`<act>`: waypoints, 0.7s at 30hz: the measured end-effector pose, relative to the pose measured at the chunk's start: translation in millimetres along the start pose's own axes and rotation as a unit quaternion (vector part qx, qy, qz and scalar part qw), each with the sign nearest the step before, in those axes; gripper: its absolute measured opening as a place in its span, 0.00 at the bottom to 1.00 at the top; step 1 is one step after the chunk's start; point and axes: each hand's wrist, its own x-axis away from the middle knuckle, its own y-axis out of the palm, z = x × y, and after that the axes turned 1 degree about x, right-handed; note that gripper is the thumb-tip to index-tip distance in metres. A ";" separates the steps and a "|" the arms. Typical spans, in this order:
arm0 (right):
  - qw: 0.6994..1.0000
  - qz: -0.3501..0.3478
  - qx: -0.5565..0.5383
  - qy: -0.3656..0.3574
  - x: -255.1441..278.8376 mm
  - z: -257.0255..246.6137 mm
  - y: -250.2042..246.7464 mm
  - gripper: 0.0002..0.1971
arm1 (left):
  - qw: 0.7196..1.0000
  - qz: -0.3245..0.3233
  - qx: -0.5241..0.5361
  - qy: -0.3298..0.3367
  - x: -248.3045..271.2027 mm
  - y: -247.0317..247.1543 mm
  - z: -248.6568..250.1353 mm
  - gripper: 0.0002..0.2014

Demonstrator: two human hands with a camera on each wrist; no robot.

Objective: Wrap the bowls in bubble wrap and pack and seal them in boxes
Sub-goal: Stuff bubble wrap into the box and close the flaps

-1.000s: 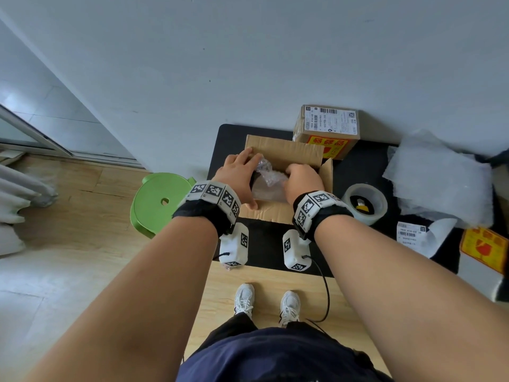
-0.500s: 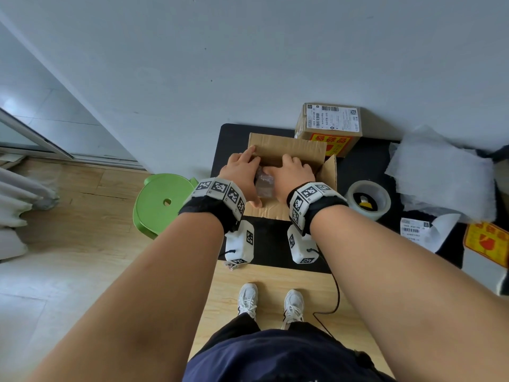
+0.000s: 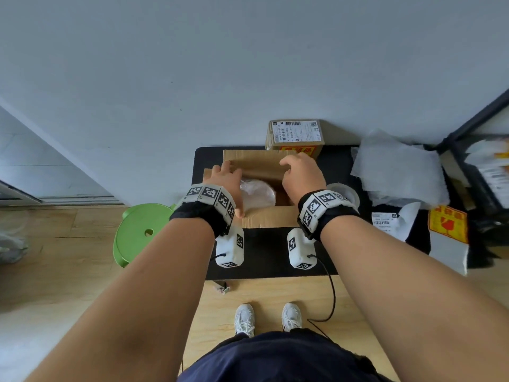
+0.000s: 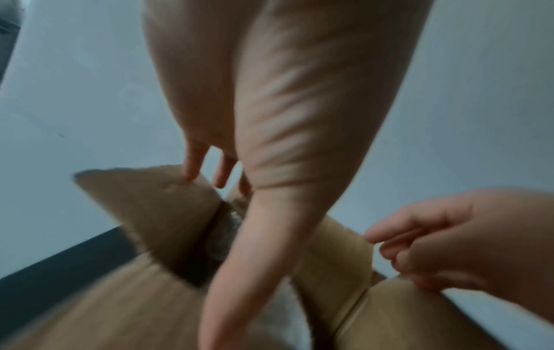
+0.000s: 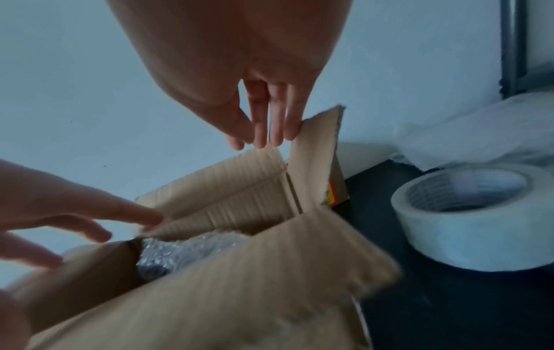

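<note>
Reaching over box (image 3: 256,161), both hands' straight fingers touching flaps.

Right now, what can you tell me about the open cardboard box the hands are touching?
The open cardboard box is plain brown corrugated card, sitting on the black mat near the wall. Its flaps are still up, unsealed. Inside lies a bubble-wrapped bundle. The left hand touches the left flap with straight fingers; the right hand has its fingertips on the far right flaps. A tape roll sits beside it.
</note>
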 end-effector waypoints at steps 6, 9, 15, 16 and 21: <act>0.997 0.043 0.058 0.016 1.3 25.2 -34.8 0.19 | 0.996 0.073 0.044 0.008 -2.9 -32.7 32.5 0.24; 0.995 0.056 0.061 0.051 5.5 45.4 -50.9 0.21 | 0.990 0.127 0.046 0.050 -4.1 -41.6 60.0 0.21; 0.991 0.065 0.075 0.096 9.9 99.8 -79.1 0.23 | 0.974 0.189 0.027 0.126 -17.8 -44.4 130.6 0.23; 0.990 0.065 0.080 0.100 9.2 111.3 -84.3 0.22 | 0.972 0.190 0.018 0.135 -20.8 -44.2 144.7 0.23; 0.988 0.036 0.090 0.121 1.9 178.1 -108.3 0.22 | 0.966 0.198 -0.028 0.167 -45.6 -39.2 218.2 0.23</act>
